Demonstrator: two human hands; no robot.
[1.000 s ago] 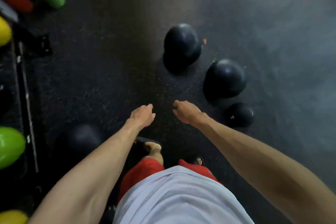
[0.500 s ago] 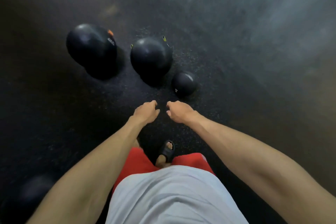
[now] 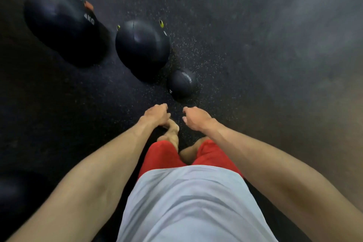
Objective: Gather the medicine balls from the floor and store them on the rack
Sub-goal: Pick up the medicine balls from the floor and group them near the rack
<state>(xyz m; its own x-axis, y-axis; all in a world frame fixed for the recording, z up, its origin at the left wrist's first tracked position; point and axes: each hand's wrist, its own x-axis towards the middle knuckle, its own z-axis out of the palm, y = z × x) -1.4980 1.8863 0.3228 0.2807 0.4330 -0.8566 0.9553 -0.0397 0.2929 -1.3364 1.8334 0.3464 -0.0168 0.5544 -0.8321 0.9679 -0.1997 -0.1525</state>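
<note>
Three black medicine balls lie on the dark rubber floor ahead of me. The largest ball (image 3: 60,25), marked in kilograms, is at the far left. A mid-sized ball (image 3: 142,46) with yellow tabs sits to its right. The small ball (image 3: 181,83) is nearest, just beyond my hands. My left hand (image 3: 156,114) and my right hand (image 3: 196,119) hang side by side above the floor, fingers loosely curled, holding nothing. Neither touches a ball. The rack is out of view.
Speckled black rubber floor (image 3: 235,55) stretches to the right and ahead. Another dark round shape (image 3: 15,188) shows dimly at the lower left edge. My legs in red shorts (image 3: 163,155) and one foot are below my hands.
The view has swung away from the rack and its coloured gear toward the balls, which now appear larger and closer. Both hands stay empty in front of me.
</note>
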